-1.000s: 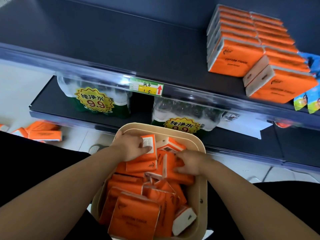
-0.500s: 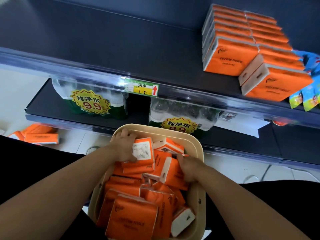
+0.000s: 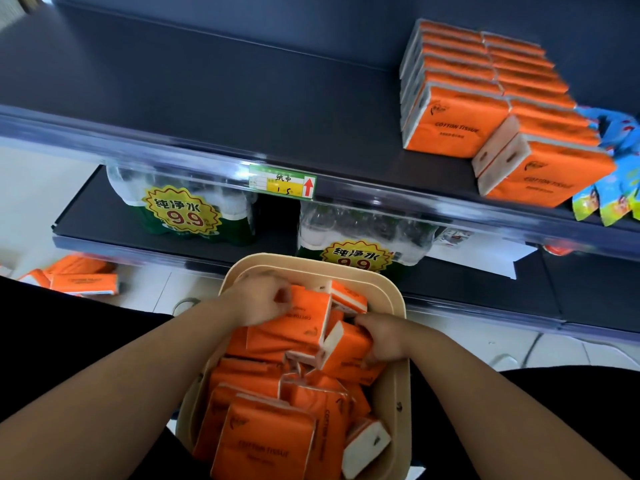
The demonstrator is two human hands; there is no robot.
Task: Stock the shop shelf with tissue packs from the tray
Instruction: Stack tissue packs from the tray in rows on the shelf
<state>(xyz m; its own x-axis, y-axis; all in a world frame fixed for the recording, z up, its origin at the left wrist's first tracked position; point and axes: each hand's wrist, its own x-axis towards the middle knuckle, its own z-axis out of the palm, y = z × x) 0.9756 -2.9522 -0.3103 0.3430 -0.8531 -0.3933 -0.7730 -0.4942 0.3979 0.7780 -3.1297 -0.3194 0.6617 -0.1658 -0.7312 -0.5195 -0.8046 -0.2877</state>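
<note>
- Head view: left hand grips a tissue pack near the far edge of the tray.
- Right hand grips a second pack; lift both straight up, clear of neighbouring packs.

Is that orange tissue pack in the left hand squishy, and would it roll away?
Probably squishy: the tissue pack the left hand grips looks like soft wrapped paper. Likely light: one hand holds it. Shouldn't roll; its sides are flat.
</note>
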